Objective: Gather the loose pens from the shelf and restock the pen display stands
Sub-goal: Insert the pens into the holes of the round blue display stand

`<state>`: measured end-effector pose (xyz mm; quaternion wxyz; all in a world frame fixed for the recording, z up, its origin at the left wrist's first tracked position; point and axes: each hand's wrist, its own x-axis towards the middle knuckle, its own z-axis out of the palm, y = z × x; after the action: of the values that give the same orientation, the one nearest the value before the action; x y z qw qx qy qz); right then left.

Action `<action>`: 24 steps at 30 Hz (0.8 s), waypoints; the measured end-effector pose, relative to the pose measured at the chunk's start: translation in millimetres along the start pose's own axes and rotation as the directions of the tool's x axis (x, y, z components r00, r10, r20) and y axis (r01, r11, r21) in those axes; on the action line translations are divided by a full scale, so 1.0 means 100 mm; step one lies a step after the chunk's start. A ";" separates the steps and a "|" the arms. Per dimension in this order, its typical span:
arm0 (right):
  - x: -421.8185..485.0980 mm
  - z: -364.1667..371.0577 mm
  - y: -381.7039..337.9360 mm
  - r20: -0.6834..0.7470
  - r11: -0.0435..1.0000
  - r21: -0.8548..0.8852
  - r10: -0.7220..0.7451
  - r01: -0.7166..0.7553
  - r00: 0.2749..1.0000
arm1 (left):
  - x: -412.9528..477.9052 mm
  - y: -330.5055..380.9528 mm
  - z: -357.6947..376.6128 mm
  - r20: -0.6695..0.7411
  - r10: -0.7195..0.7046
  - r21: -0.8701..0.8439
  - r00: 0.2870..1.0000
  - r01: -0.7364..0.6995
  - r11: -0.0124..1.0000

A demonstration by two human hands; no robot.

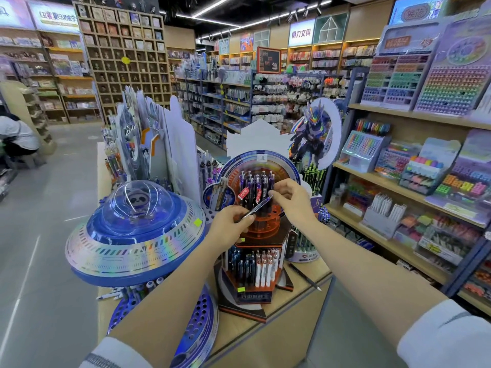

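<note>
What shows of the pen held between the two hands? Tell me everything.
The pen is slim and dark with a purplish upper end, plastic by its look. It slants up to the right before the orange stand. The left hand pinches its lower end, the right hand its upper end.

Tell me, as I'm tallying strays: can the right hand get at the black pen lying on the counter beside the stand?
Probably yes: the black pen lies uncovered on the counter below the right forearm. The right hand must first release the held pen shared with the left hand.
</note>
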<state>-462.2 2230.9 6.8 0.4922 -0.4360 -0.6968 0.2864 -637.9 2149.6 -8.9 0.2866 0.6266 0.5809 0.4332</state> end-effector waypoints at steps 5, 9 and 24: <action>0.01 0.04 0.03 -0.012 1.000 -0.002 0.025 -0.025 1.000 | 0.00 0.01 0.00 0.000 -0.012 -0.007 1.000 0.012 1.000; -0.03 -0.01 0.00 0.007 0.999 -0.004 0.044 -0.044 0.999 | -0.01 0.02 -0.02 0.006 -0.013 0.000 1.000 0.013 1.000; -0.19 -0.33 -0.29 -0.076 0.922 0.381 0.101 -0.065 0.992 | -0.06 0.11 0.06 -0.096 0.043 0.240 0.994 -0.018 0.971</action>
<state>-437.8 2199.8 33.8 0.5865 -0.3754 -0.5856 0.4148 -627.5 2142.7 -3.6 0.1728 0.6428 0.6329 0.3955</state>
